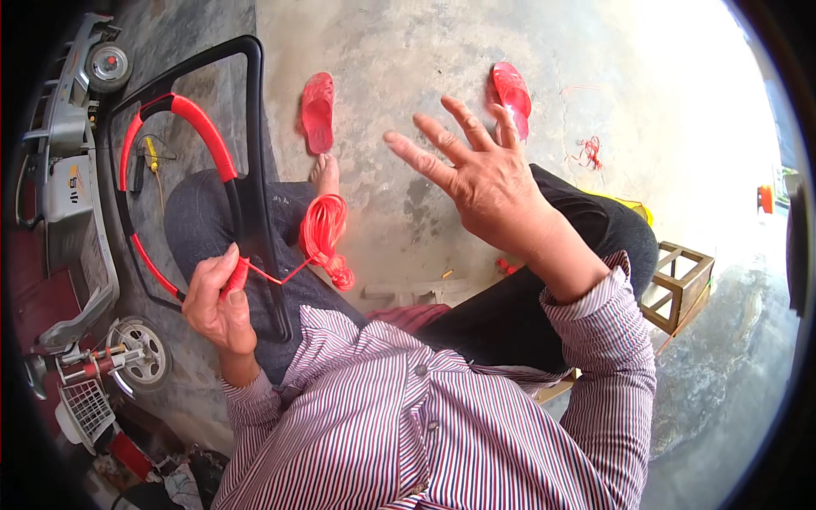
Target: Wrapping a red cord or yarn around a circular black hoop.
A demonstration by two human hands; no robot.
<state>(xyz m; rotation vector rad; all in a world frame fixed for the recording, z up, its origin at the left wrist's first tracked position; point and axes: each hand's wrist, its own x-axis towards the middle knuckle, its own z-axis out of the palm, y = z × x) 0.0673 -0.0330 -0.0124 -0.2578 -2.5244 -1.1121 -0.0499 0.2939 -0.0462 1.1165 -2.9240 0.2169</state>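
A black frame (256, 102) with rounded corners leans over my left thigh. Inside it a ring is bound with red plastic cord (204, 132) in several stretches, with black gaps between them. My left hand (217, 314) is closed on the lower part of the ring, thumb and fingers pinching a red-wrapped stretch. From there a thin red strand leads right to a looped skein of red cord (323, 229) by my left knee. My right hand (495, 187) hangs in the air above my right thigh, fingers spread, holding nothing.
A three-wheeled vehicle (72, 187) stands along the left. A yellow-handled tool (151, 153) lies beyond the frame. Two red slippers (318, 115) are on the concrete floor ahead, with a tangle of red cord (590, 153) at right. A wooden stool (680, 289) is beside my right leg.
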